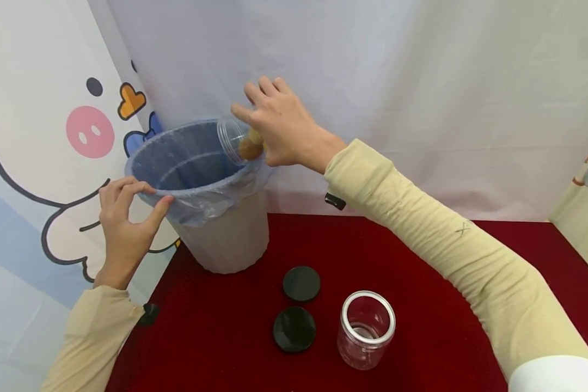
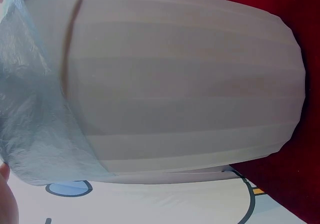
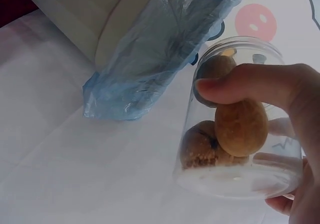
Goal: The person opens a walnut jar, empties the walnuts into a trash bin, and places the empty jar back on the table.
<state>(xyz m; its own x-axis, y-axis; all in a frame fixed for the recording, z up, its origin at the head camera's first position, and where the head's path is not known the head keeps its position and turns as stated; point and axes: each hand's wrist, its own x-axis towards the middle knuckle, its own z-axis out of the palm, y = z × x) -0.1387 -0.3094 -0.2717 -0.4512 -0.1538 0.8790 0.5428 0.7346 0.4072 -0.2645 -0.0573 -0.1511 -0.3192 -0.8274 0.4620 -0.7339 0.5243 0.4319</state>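
Observation:
My right hand (image 1: 286,128) grips a clear plastic jar (image 1: 232,140), tilted with its mouth over the far right rim of a trash bin (image 1: 230,239). Inside the jar lie roundish brown lumps (image 3: 241,127), one smooth, one rough and crumbly at its base; the thumb partly covers another in the right wrist view. A thin blue bag (image 1: 201,202) lines the bin and folds down over its rim. At the near left rim, my left hand (image 1: 124,218) holds the bagged edge with fingers and thumb. Only a bit of that hand shows in the left wrist view.
Two black round lids (image 1: 301,283) lie on the dark red tabletop (image 1: 215,337) in front of the bin. An uncapped clear jar (image 1: 365,332) stands upright to their right. Behind is a pale curtain (image 1: 421,98); a cartoon-printed sheet (image 1: 29,98) hangs at the left.

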